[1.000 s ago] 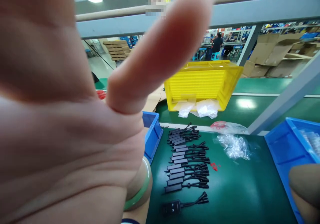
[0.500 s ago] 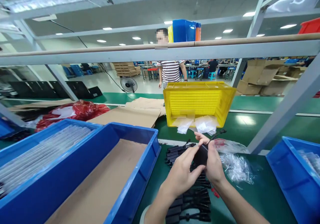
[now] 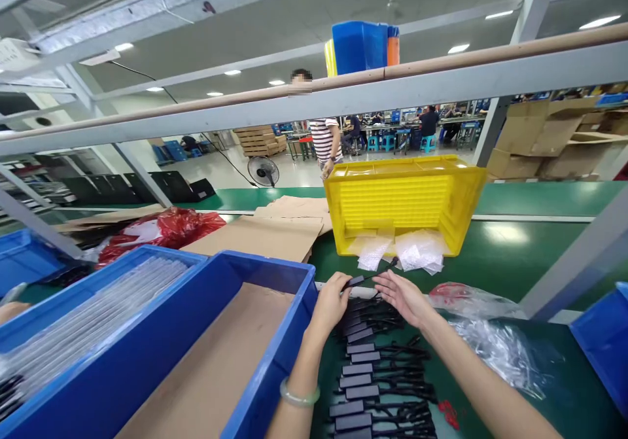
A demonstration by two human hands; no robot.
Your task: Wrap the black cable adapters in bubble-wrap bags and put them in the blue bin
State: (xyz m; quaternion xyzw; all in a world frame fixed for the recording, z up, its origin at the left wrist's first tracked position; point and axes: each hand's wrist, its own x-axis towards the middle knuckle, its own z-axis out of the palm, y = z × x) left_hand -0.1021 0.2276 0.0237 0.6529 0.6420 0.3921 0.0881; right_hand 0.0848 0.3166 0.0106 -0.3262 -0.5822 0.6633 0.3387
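My left hand (image 3: 330,305) is closed on one end of a black power adapter (image 3: 356,282), whose short cable sticks out to the right and ends in a plug (image 3: 393,262). Just below that cable, my right hand (image 3: 405,297) has its fingers stretched out and slightly apart, with nothing gripped in them. Under both hands lies a column of similar black adapters (image 3: 356,380) on the green table, their bundled cables (image 3: 405,377) pointing right. Some of the farthest ones are partly hidden by my hands.
A long blue bin (image 3: 314,295) with a cardboard-covered bottom stands left, beside another blue bin holding clear plastic sleeves (image 3: 112,315). Ahead, a tilted yellow bin (image 3: 402,203) holds bubble bags (image 3: 419,249). Clear plastic bags (image 3: 500,347) lie right, near red bits (image 3: 448,414). A person (image 3: 324,139) stands beyond.
The adapter was between both hands; now only my left hand grips it, and my right hand has opened away from it. My hands moved apart, uncovering the column of adapters. The view shifted.
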